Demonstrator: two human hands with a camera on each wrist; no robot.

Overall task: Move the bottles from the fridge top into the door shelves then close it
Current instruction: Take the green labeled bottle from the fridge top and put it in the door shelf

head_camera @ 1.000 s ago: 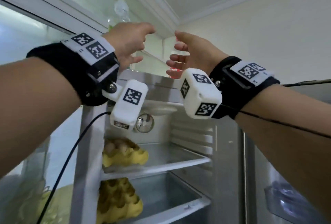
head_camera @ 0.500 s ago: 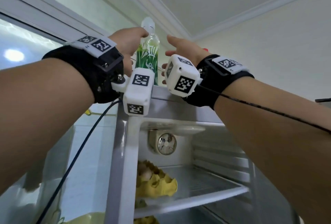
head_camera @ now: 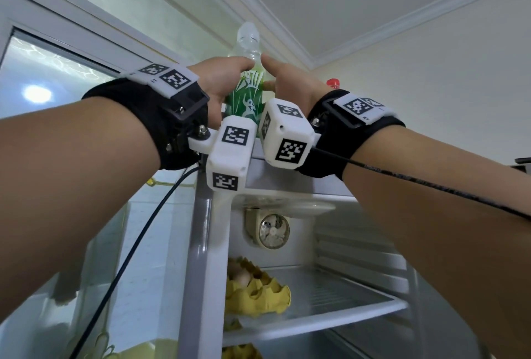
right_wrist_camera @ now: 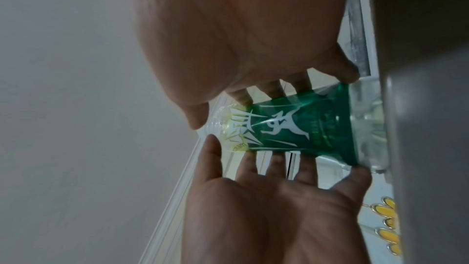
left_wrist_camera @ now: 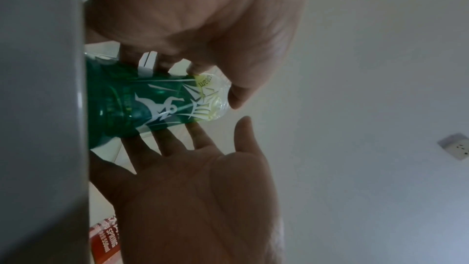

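Observation:
A clear bottle with a green label (head_camera: 247,91) (left_wrist_camera: 152,103) (right_wrist_camera: 291,127) stands upright on the fridge top (head_camera: 287,176). My left hand (head_camera: 218,82) (left_wrist_camera: 203,17) (right_wrist_camera: 266,208) is on its left side, and my right hand (head_camera: 290,82) (left_wrist_camera: 190,188) (right_wrist_camera: 241,27) is on its right. Both hands have fairly straight, spread fingers reaching behind the label. Both thumbs sit at the bottle's shoulder, the left one touching it. A second bottle with a red cap (head_camera: 333,82) and red label (left_wrist_camera: 104,236) stands behind my right wrist, mostly hidden.
The fridge is open below my wrists. Yellow egg trays (head_camera: 255,292) sit on its glass shelf (head_camera: 330,309). The open door (head_camera: 43,272) hangs at the lower left. A black cable (head_camera: 129,243) runs down from my left wrist.
Both hands have risen and closed in from either side until they flank the green-labelled bottle. My view has tilted further up toward the ceiling.

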